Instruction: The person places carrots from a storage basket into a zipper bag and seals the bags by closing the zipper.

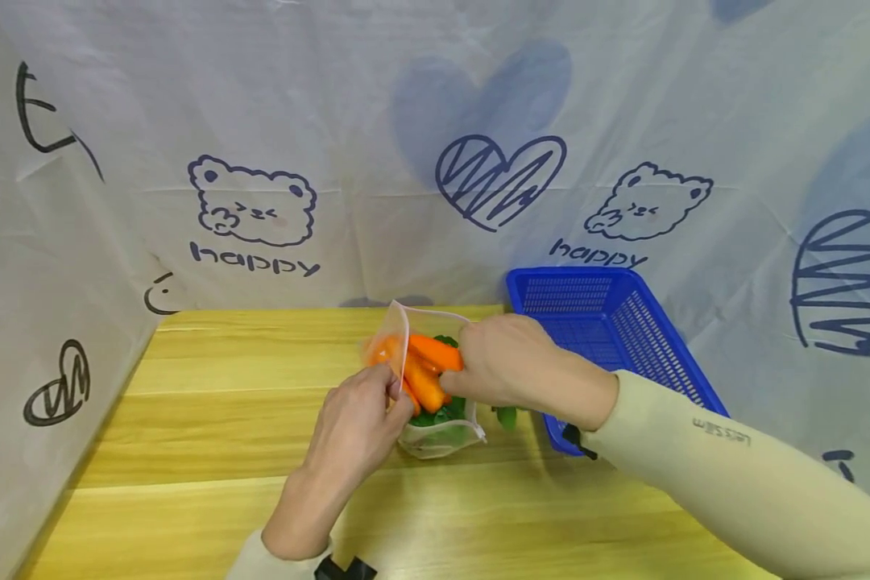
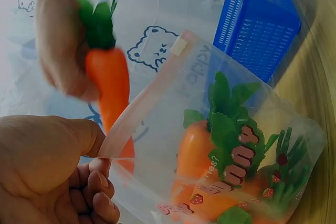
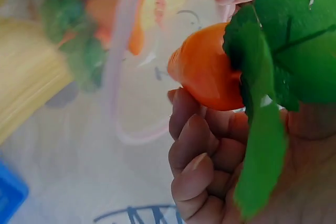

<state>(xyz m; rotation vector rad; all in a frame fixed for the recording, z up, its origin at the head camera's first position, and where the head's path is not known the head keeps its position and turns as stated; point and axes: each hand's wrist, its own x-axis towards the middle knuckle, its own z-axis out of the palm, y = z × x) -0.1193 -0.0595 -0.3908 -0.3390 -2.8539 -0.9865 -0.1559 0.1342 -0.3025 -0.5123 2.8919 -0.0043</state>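
A clear zip bag with a pale pink zip strip stands open-mouthed on the table. My left hand pinches its rim between thumb and fingers, seen close in the left wrist view. Inside lie several orange carrots with green leaves, partly behind the bag's printing. My right hand is over the bag mouth and holds another carrot by its leafy end, the narrow end pointing down at the opening. In the right wrist view the leaves of this carrot cover part of the palm.
A blue plastic basket stands to the right of the bag, partly behind the right forearm. A bit of green leaf shows between bag and basket. The wooden table is bounded by a printed white cloth at back and sides.
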